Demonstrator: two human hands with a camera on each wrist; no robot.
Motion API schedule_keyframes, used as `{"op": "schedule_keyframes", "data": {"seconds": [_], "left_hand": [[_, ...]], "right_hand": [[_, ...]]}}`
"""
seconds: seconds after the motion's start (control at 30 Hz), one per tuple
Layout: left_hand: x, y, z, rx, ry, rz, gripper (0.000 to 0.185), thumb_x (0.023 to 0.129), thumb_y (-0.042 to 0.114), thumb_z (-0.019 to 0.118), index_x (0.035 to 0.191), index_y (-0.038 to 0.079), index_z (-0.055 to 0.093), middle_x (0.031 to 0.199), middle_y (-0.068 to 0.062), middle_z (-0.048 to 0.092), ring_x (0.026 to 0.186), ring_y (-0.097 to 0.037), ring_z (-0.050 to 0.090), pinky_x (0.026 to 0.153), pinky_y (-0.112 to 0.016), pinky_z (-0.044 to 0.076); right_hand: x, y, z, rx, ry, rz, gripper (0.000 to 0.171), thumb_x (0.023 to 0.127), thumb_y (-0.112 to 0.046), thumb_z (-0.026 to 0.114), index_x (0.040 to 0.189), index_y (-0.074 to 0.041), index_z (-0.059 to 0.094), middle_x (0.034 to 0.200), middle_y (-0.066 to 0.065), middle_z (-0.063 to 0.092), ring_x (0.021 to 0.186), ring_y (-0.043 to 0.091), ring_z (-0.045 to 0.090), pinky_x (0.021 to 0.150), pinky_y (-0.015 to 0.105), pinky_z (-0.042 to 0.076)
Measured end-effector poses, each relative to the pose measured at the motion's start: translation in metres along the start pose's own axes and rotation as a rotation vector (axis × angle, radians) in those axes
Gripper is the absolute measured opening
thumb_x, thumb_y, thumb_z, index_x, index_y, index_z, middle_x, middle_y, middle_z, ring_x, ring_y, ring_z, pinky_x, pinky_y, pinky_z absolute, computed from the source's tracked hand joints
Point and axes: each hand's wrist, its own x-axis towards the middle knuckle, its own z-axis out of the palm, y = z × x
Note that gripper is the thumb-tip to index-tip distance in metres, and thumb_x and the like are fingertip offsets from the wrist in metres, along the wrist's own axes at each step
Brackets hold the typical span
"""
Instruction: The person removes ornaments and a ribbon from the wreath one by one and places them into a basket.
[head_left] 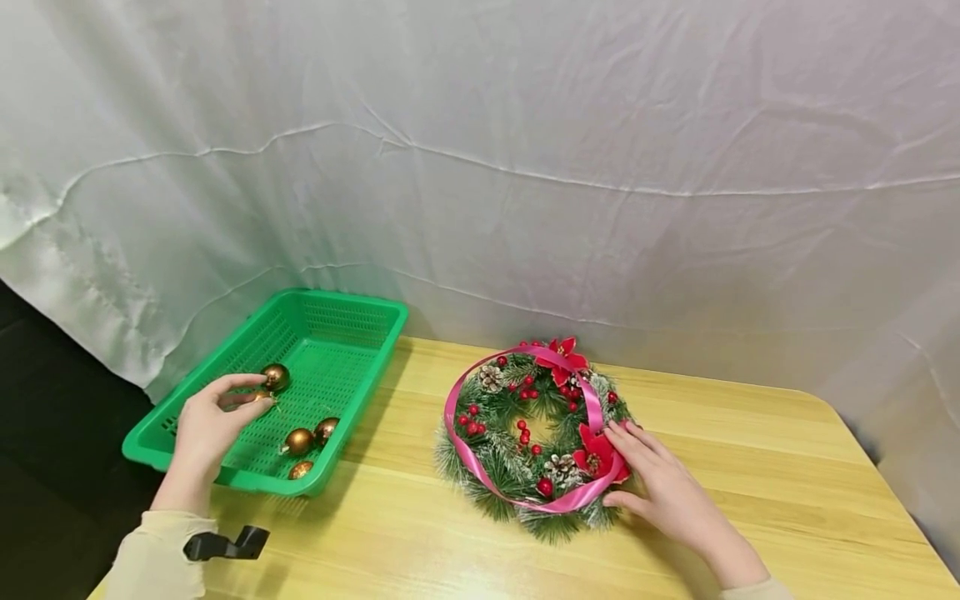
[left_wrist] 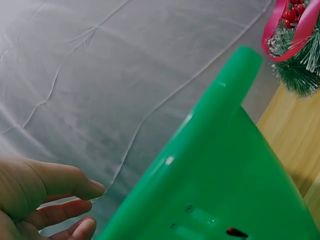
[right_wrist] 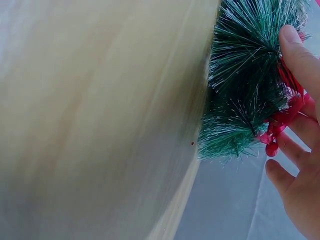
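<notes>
My left hand (head_left: 217, 421) reaches into the green plastic basket (head_left: 365, 396), its fingers loosely bent beside a shiny brown bauble (head_left: 276, 377). A second, golden bauble (head_left: 260, 396) shows partly hidden between the index finger and thumb. In the left wrist view the fingers (left_wrist: 75, 182) are apart, with no bauble seen between them. On the right, a Christmas wreath (head_left: 495, 483) with red berries, pinecones and poinsettias lies on the table. My right hand (head_left: 667, 483) rests on its right edge, fingers extended over the lower poinsettia (head_left: 595, 454). A loop of pink ribbon (head_left: 467, 454) lies on top.
Several more copper baubles (head_left: 298, 441) lie in the near right part of the basket. The wooden table (head_left: 757, 467) has a rounded back right corner. A pale grey cloth (head_left: 525, 233) hangs behind it. A black clip-like piece (head_left: 228, 543) is strapped to the left sleeve.
</notes>
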Motion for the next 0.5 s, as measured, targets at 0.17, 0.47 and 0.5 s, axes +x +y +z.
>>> {"op": "schedule_keyframes", "data": {"seconds": [0.17,0.47,0.5], "left_hand": [[-0.002,0.009,0.007,-0.023,0.032,0.001,0.036,0.088,0.021,0.071,0.119,0.005,0.063,0.103,0.010,0.058,0.085,0.006,0.055,0.066,-0.015,0.048],[-0.009,0.061,0.041,-0.190,0.071,0.095,0.036,0.086,0.015,0.073,0.119,0.004,0.064,0.103,0.009,0.060,0.093,-0.004,0.058,0.077,-0.013,0.048],[-0.011,0.066,0.046,-0.228,0.050,0.115,0.035,0.086,0.013,0.073,0.119,0.003,0.064,0.105,0.008,0.060,0.094,-0.005,0.058,0.078,-0.013,0.049]], "right_hand": [[0.001,0.000,-0.001,0.001,0.006,-0.003,0.092,0.070,-0.050,0.077,0.144,-0.007,0.043,0.147,0.009,0.041,0.133,0.038,0.035,0.100,0.060,0.034],[0.000,0.001,0.000,-0.006,0.007,-0.011,0.092,0.070,-0.051,0.076,0.143,-0.006,0.044,0.146,0.010,0.042,0.133,0.038,0.035,0.100,0.061,0.034],[0.000,0.001,0.000,-0.006,0.005,-0.010,0.092,0.070,-0.052,0.076,0.143,-0.006,0.044,0.146,0.010,0.042,0.133,0.038,0.035,0.100,0.061,0.034]]}}
